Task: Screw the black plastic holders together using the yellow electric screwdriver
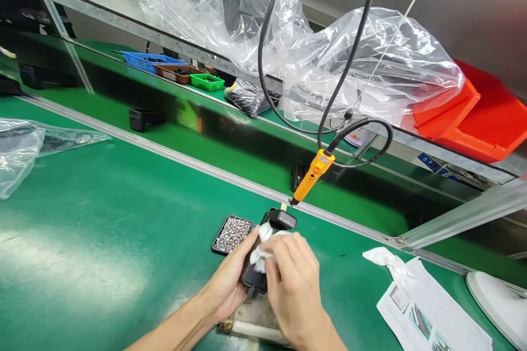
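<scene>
My left hand (224,292) grips a black oblong plastic device (249,278) from its left side, tilted in front of me. In my right hand (295,281) a crumpled white wipe (260,258) is pinched and held against the device's upper face. The wipe and fingers cover much of that face. Just beyond the device sits another black part (285,219) with a rounded edge. Left of the hands lies a small black tray (214,251) full of tiny metal screws (234,233). Below the hands is a worn, light-coloured block (256,315), partly hidden.
An orange electric screwdriver (313,176) hangs on a black cable beyond the hands. Printed sheets (432,307) and another white wipe (387,260) lie at right. Clear plastic bags (370,60) and a red bin (494,115) fill the shelf; small parts trays (208,82) stand behind.
</scene>
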`<action>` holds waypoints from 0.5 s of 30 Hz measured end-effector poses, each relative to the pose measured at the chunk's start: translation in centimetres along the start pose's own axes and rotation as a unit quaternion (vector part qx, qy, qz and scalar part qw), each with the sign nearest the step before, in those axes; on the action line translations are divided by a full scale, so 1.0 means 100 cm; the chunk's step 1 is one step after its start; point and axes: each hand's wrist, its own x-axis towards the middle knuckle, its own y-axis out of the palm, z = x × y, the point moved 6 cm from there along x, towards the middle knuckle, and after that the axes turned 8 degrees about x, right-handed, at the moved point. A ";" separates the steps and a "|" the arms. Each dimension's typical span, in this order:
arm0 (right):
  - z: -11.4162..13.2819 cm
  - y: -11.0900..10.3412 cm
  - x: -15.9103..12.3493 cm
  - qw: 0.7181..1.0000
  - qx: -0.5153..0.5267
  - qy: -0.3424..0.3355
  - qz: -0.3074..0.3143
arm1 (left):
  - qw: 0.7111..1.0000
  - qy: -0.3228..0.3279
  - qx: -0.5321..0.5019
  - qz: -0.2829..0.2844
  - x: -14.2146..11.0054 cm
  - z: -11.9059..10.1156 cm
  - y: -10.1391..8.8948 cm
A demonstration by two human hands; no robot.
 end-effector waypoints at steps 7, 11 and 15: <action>-0.009 0.000 0.000 0.998 0.036 0.042 0.010 | 0.999 0.023 0.033 0.015 0.002 -0.001 0.001; -0.033 -0.013 0.005 0.957 0.219 0.187 0.045 | 0.998 0.017 0.047 0.024 0.003 -0.003 0.000; -0.058 -0.044 0.009 0.883 0.352 0.297 -0.086 | 0.995 -0.012 0.098 0.024 0.004 -0.002 0.000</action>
